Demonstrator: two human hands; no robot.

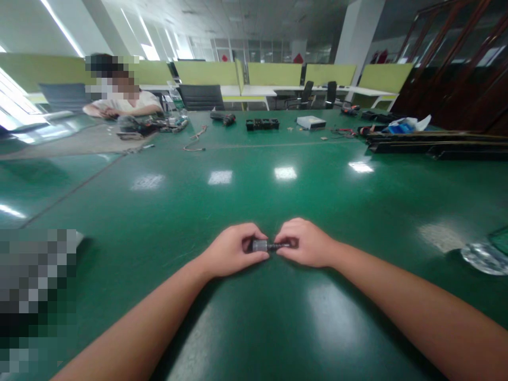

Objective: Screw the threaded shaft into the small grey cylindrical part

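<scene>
Low over the green table (246, 198), in front of me, both hands meet at a small grey cylinder with a thin dark rod (260, 245) that looks ridged. My left hand (232, 251) curls round the cylinder's end from the left, thumb below and fingers above. From the right, my right hand (305, 243) pinches the rod, which points toward it. The rod's far tip is partly covered by the right fingers. What kind of part this is I cannot make out.
A person in a white top (130, 103) sits at the far left near a pile of small parts (170, 124). Along the back lie a cable (194, 143), a black block (262, 124) and a white box (311, 123). Long black bars (432, 144) lie right; a clear bottle (486, 256) is nearer.
</scene>
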